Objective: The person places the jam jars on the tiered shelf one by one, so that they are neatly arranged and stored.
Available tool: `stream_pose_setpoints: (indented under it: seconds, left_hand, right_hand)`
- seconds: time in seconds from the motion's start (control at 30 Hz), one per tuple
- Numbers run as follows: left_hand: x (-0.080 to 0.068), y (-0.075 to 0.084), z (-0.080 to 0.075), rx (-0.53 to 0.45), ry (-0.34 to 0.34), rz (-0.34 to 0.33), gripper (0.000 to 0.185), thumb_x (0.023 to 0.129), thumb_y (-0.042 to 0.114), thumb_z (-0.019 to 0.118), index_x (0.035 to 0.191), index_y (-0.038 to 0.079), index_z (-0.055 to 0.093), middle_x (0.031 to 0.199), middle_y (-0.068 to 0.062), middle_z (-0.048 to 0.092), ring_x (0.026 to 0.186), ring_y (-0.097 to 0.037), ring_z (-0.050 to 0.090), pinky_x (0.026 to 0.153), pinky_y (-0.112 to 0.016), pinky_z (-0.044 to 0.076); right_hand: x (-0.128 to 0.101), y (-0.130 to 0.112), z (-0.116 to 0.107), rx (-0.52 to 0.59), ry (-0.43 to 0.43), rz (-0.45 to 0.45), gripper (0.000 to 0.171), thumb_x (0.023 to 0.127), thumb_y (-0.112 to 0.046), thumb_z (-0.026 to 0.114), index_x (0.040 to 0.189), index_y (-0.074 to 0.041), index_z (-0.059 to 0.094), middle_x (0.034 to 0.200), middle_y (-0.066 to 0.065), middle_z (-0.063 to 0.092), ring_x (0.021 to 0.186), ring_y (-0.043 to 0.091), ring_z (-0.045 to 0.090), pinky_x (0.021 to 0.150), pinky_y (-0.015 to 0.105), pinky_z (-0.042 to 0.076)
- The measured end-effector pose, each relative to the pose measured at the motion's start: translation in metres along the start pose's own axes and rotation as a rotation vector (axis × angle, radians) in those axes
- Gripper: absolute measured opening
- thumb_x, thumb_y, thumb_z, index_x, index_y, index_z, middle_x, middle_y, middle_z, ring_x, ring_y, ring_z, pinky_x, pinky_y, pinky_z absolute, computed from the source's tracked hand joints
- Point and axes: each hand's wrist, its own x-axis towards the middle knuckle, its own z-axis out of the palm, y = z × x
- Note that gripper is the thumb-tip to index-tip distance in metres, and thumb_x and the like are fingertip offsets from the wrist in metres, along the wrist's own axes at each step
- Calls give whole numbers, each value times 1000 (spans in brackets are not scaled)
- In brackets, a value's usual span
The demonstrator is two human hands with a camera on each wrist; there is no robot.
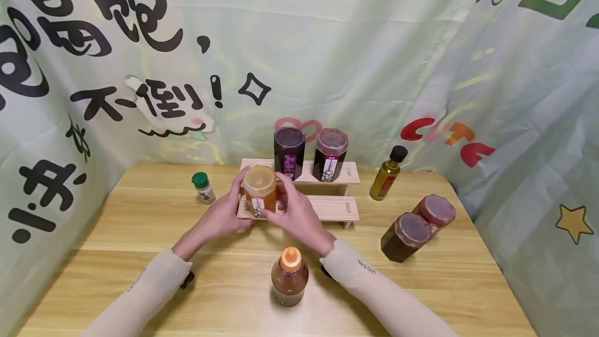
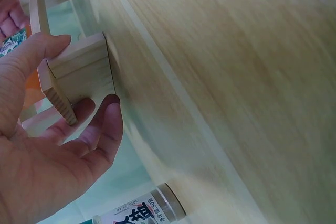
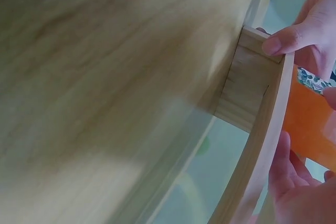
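Note:
A jar of orange-amber contents (image 1: pixel 260 189), with a light label, stands on the front left end of the lower step of a two-step wooden rack (image 1: pixel 334 207). My right hand (image 1: pixel 299 218) holds the jar from its right, thumb at the front and fingers behind. At the jar's left side is my left hand (image 1: pixel 230 211). In the left wrist view, the left hand's thumb lies against the rack's front and its fingers curl round the end leg (image 2: pixel 84 69). Two dark jars (image 1: pixel 289 154) with purple labels stand on the upper step.
A green-capped shaker (image 1: pixel 203 188) stands left of the rack. Nearer me is an orange-capped bottle (image 1: pixel 290 280). To the right are a black-capped oil bottle (image 1: pixel 386 177) and two dark jars (image 1: pixel 403 238) close together. A printed curtain (image 1: pixel 365 66) hangs behind the table.

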Motion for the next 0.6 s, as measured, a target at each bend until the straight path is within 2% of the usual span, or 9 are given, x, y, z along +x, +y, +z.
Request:
stream_pose_setpoints:
  seconds: [0.3,0.6]
  left_hand:
    - [0,2,-1,-2,-5,-4,138,77,1,96,175,22,2,142,-28,64,108,-39,71,82,-55,57]
    - [1,0,0,-19,-13,-13,140,77,2,97,175,25,-1,145,-29,63,118,-44,69,89,-59,57]
  right_hand:
    - [-3,-3,-1,62,1,15,96,90,-13,92,165,-14,32,134,14,70,120,31,70,96,38,59]
    - [-10,-9,-15,168,28,11,89,90,-8,91,161,-7,37,137,13,68,120,34,71,96,42,60]
